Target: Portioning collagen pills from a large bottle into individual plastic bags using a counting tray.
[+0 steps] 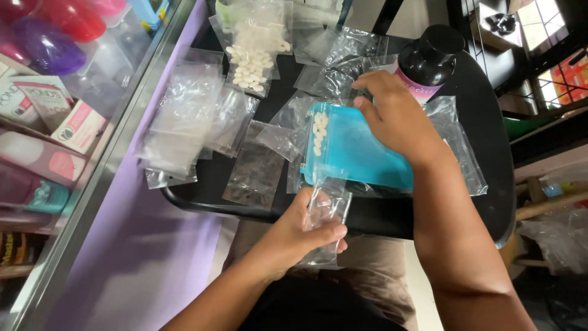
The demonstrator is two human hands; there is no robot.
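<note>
My right hand point(395, 116) lies flat on the blue counting tray point(361, 153) in the middle of the frame, fingers spread and pressing it onto the black tray table point(490, 141). A column of white tablets point(319, 132) lines the blue tray's left edge. Just below it, my left hand point(303, 236) pinches a small clear bag point(327, 214) between thumb and fingers. A bag of white tablets point(254, 64) sits at upper centre, a dark bottle point(429, 58) toward the upper right

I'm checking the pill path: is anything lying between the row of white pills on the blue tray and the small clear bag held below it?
Nothing visible does. The white pills sit at the blue tray edge; the left hand holds the clear bag directly below, while the right hand rests on the tray.
</note>
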